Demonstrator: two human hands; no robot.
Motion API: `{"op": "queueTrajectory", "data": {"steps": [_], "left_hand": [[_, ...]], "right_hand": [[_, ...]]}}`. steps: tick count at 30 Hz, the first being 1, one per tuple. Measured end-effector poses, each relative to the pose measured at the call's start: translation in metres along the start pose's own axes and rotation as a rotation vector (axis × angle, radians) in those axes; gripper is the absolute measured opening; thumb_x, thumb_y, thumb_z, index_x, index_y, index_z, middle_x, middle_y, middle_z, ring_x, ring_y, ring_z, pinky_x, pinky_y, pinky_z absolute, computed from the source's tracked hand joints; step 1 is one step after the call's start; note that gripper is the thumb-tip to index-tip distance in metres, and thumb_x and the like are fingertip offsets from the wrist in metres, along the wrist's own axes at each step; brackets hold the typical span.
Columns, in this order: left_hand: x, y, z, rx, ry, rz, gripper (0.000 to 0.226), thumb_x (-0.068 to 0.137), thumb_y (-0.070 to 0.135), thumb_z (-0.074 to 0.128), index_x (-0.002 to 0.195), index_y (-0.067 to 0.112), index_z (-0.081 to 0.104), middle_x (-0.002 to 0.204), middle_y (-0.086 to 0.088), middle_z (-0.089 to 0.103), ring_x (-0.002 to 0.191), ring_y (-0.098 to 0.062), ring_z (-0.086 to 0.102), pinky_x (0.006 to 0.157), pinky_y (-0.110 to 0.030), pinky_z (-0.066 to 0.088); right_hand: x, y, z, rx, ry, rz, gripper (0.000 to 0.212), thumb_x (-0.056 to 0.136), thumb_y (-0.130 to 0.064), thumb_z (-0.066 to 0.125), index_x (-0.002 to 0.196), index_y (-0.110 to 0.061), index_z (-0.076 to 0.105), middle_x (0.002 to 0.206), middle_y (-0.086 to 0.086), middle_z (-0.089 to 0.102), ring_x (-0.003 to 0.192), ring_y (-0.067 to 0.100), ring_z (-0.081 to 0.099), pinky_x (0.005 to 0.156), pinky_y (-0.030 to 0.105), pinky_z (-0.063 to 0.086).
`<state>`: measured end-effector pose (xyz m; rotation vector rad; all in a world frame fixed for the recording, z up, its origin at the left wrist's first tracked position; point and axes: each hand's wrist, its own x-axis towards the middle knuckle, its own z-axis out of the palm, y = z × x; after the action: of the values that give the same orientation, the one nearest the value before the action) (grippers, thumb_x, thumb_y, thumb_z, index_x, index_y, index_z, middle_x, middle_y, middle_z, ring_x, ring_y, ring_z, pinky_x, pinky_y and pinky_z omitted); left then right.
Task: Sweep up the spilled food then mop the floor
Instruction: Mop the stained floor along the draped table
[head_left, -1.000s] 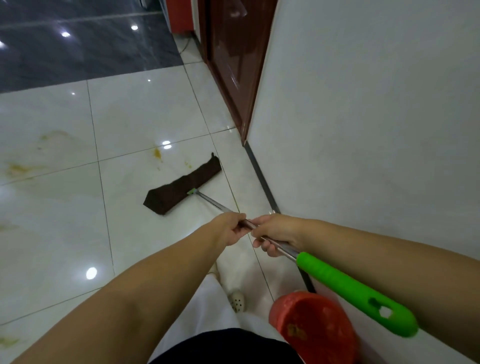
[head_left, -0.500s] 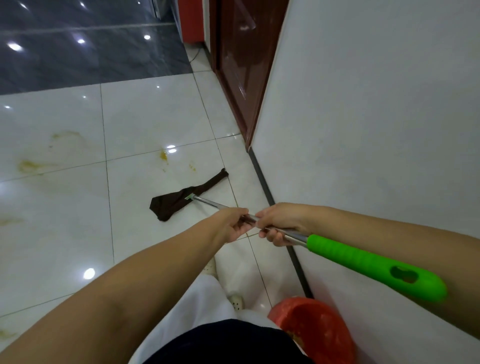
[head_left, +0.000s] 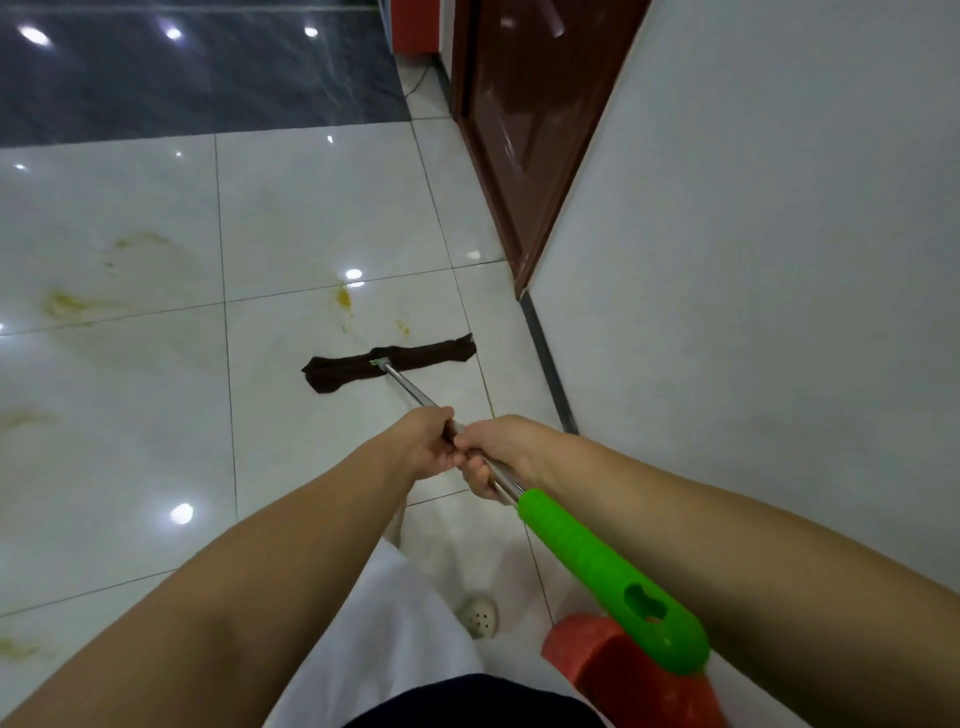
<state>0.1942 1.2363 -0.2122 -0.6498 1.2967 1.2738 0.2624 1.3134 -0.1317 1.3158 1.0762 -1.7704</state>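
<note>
A flat mop with a dark brown cloth head (head_left: 389, 365) lies on the white tiled floor (head_left: 130, 441), joined to a metal pole (head_left: 410, 391) with a green grip (head_left: 613, 582). My left hand (head_left: 426, 441) and my right hand (head_left: 498, 452) are both closed around the pole, side by side, just above the green grip. Yellow food stains (head_left: 344, 299) sit on the tile just beyond the mop head. Fainter yellow smears (head_left: 67, 304) mark the tiles at the left.
A white wall (head_left: 753, 260) with a dark skirting strip (head_left: 545, 358) runs along the right. A dark red door (head_left: 519, 130) stands ahead on the right. A red bucket (head_left: 623, 670) sits by my feet, under the green grip. Dark tiles (head_left: 182, 67) begin further ahead.
The mop head has swung from slanted to nearly crosswise and spread flat again, a little nearer the yellow stains. Both hands stay on the pole.
</note>
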Motion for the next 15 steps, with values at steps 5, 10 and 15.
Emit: {"op": "queueTrajectory", "data": {"steps": [5, 10, 15], "left_hand": [[0.016, 0.069, -0.027, 0.002, -0.004, 0.026, 0.036, 0.103, 0.022, 0.034, 0.07, 0.009, 0.039, 0.06, -0.006, 0.04, 0.054, -0.016, 0.04, 0.042, -0.023, 0.044], [0.031, 0.134, -0.052, 0.024, 0.013, 0.042, 0.037, 0.103, 0.021, 0.034, 0.068, 0.009, 0.037, 0.063, -0.004, 0.033, 0.053, -0.016, 0.035, 0.037, -0.019, 0.042], [0.043, 0.189, -0.075, 0.121, 0.028, 0.047, 0.037, 0.103, 0.018, 0.034, 0.067, 0.009, 0.037, 0.051, -0.005, 0.039, 0.049, -0.016, 0.035, 0.04, -0.02, 0.036]], "right_hand": [[0.02, -0.066, 0.036, 0.026, 0.017, 0.013, 0.031, 0.099, -0.01, 0.038, 0.069, -0.007, 0.044, 0.043, 0.003, 0.042, 0.019, 0.004, 0.031, 0.027, 0.005, 0.027], [0.043, -0.124, 0.068, 0.03, 0.052, -0.011, 0.026, 0.098, -0.01, 0.039, 0.073, -0.007, 0.045, 0.06, 0.004, 0.044, 0.019, 0.004, 0.032, 0.028, 0.006, 0.029], [0.07, -0.169, 0.093, 0.055, 0.055, -0.026, 0.024, 0.098, -0.009, 0.039, 0.075, -0.006, 0.047, 0.061, 0.006, 0.046, 0.02, 0.004, 0.032, 0.029, 0.006, 0.03]]}}
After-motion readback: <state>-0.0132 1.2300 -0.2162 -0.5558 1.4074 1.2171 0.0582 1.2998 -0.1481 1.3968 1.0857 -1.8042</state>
